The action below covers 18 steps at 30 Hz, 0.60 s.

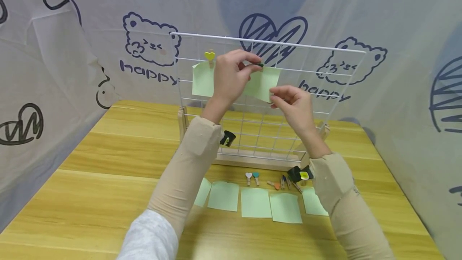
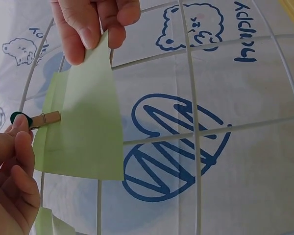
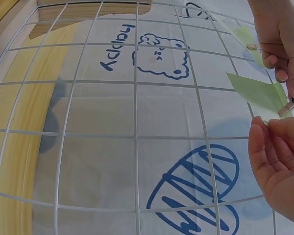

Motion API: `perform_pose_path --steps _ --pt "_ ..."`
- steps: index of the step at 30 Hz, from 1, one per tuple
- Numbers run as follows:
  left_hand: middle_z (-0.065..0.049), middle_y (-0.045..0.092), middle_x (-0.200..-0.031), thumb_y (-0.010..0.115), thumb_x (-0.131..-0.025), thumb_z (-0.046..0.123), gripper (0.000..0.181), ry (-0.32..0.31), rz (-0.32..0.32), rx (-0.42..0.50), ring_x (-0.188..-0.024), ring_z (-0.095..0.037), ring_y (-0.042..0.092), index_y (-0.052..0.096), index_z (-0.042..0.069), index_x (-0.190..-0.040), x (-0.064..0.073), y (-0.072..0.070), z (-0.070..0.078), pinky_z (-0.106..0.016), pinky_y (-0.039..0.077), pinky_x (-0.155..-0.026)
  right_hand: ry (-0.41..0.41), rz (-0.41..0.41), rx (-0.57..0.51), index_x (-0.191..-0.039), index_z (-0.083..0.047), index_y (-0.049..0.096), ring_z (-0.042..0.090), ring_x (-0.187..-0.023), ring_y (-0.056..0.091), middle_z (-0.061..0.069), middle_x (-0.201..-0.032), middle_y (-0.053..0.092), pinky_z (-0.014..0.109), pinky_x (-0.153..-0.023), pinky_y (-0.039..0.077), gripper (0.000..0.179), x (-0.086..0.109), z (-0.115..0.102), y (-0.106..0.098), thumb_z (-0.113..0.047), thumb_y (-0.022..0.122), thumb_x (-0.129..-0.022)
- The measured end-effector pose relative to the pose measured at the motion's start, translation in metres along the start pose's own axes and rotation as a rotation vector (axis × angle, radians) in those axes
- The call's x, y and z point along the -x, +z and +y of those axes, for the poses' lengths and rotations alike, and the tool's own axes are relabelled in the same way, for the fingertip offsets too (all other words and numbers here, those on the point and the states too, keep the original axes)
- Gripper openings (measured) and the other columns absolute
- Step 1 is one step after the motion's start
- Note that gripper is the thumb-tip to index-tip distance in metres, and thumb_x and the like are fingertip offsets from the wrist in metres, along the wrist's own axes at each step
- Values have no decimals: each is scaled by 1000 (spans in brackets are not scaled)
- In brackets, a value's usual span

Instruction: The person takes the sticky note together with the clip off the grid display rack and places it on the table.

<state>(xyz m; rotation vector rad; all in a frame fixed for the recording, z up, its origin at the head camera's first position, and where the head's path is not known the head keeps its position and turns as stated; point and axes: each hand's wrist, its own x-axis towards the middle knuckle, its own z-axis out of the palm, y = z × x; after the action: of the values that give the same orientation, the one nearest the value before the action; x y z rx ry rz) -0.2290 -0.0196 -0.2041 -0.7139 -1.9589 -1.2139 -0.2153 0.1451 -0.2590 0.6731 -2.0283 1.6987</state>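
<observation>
My left hand [image 1: 231,76] pinches the dark green end of a small wooden clothespin [image 2: 48,118] at the top edge of a light green paper note [image 1: 263,83]. The clothespin's wooden tip lies over the paper, in front of the white wire grid [image 1: 249,143]. With thumb and fingers, my right hand [image 1: 294,105] holds the note's lower right corner. That corner is pulled slightly away from the wires in the left wrist view. To the left, a second green note [image 1: 202,80] hangs under a yellow heart clothespin [image 1: 209,57], partly hidden behind my left hand.
The grid stands upright in a wooden base [image 1: 260,161] on the wooden table [image 1: 108,163]. Several green notes [image 1: 256,203] lie in a row in front. Between them and the base are a white heart clothespin [image 1: 248,178], a blue one [image 1: 256,177] and several others.
</observation>
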Motion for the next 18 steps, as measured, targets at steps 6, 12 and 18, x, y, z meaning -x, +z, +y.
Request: perform_pose_path --steps 6,12,18 --pt "-12 66 -80 68 -78 2 7 -2 10 -3 -50 -15 52 68 -4 -82 0 1 -1 -16 42 -47 -2 -7 17 -91 17 58 10 -64 59 13 -82 63 21 -61 52 12 0 0 -1 11 58 -80" --pt "-12 67 -81 66 -79 2 6 -9 12 -34 -52 -14 50 68 -3 -82 0 1 -1 -16 36 -47 3 -14 33 -91 16 59 10 -63 59 20 -84 62 21 -61 52 12 0 0 -2 11 58 -81" --pt "-13 66 -82 66 -79 1 6 -13 15 -30 -56 -15 51 68 -4 -83 0 2 -1 -16 36 -49 28 -17 43 -91 16 59 10 -63 59 21 -84 62 21 -62 52 11 0 0 -2 10 58 -81"
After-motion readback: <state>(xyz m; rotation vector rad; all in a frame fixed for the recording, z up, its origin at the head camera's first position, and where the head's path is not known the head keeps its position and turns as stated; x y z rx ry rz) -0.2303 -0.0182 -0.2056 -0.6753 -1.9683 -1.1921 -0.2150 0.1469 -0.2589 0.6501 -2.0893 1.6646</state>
